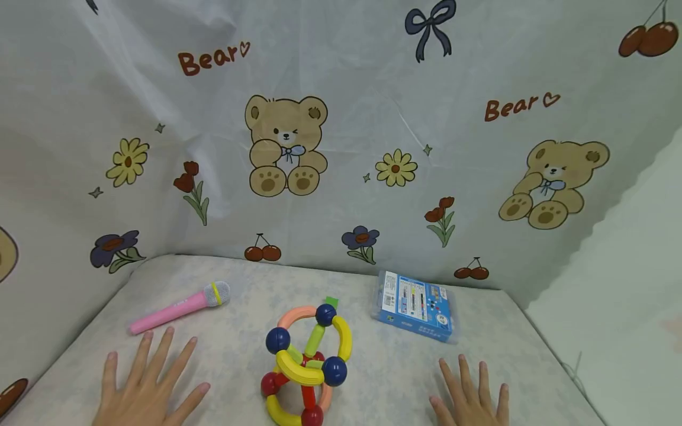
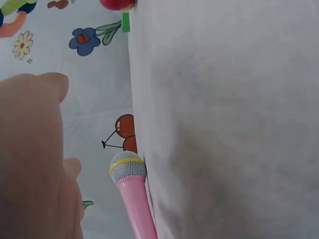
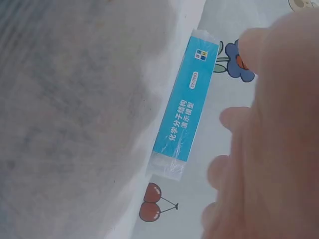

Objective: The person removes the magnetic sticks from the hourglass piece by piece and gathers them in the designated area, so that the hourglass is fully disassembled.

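Observation:
My left hand [image 1: 146, 381] lies with fingers spread at the table's left front, holding nothing. Just beyond its fingertips is a pink toy microphone [image 1: 178, 309] with a silver mesh head and yellow band, also in the left wrist view. At the right front my right hand [image 1: 471, 393] has its fingers spread and holds nothing. Behind it lies a blue box [image 1: 415, 305] in clear plastic, its narrow printed side facing the right wrist camera. Between the hands stands a ball-and-rod toy structure [image 1: 301, 370] of yellow, pink, green and red rods joined by blue and red balls.
A small green block [image 1: 331, 302] shows just behind the toy structure. The pale table [image 1: 234, 337] ends at a white curtain [image 1: 341, 77] printed with bears, flowers and cherries. At the right, a thin pale cord [image 1: 574, 373] hangs by the table's edge.

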Action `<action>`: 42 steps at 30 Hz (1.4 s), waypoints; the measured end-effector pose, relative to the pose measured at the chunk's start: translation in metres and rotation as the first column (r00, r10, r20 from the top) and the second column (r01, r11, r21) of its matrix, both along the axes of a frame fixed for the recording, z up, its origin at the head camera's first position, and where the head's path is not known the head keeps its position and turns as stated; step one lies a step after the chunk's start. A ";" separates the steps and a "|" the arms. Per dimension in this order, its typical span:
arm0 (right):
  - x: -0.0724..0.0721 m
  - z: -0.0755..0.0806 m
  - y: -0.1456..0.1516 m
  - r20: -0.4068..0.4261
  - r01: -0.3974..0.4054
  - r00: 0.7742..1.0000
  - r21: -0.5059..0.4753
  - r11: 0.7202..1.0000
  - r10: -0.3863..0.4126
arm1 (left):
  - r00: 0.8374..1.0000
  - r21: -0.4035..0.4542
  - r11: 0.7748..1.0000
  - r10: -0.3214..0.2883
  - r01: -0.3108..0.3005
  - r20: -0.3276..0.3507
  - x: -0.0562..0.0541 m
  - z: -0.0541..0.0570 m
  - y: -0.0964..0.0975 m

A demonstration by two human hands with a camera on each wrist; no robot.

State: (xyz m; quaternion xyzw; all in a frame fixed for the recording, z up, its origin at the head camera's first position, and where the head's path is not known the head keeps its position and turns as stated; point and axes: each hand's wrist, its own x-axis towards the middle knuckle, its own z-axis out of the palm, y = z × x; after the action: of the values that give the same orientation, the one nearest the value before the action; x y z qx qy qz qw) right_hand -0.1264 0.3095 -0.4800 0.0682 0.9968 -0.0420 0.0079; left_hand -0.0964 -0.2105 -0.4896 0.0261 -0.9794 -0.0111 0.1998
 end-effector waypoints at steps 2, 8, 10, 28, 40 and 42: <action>0.000 0.006 0.000 -0.010 -0.021 1.000 -0.014 1.000 0.021 | 1.000 0.022 1.000 -0.007 0.006 0.030 0.000 0.003 0.000; -0.001 0.043 -0.007 -0.102 -0.154 0.984 -0.093 0.984 0.144 | 0.979 0.189 0.977 -0.133 0.102 0.156 -0.004 0.037 0.010; -0.002 0.061 -0.012 -0.167 -0.223 0.965 -0.129 0.966 0.201 | 0.971 0.229 0.962 -0.184 0.146 0.154 -0.005 0.053 0.014; -0.022 0.156 -0.114 -0.446 -0.572 0.794 -0.316 0.757 0.414 | 0.777 0.520 0.707 -0.617 0.479 0.123 -0.041 0.189 0.094; -0.024 0.151 -0.134 -0.362 -0.598 0.801 -0.495 0.630 0.477 | 0.723 0.654 0.600 -0.681 0.461 0.115 -0.051 0.189 0.085; -0.027 0.153 -0.133 -0.355 -0.619 0.785 -0.493 0.611 0.508 | 0.700 0.667 0.604 -0.694 0.437 0.169 -0.053 0.192 0.080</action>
State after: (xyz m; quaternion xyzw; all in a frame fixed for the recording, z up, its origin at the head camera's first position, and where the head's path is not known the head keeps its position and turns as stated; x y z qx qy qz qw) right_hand -0.1529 0.1769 -0.3271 -0.2599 0.8994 -0.3482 -0.0482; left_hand -0.1492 -0.1307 -0.2977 -0.2321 -0.8996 -0.3674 -0.0441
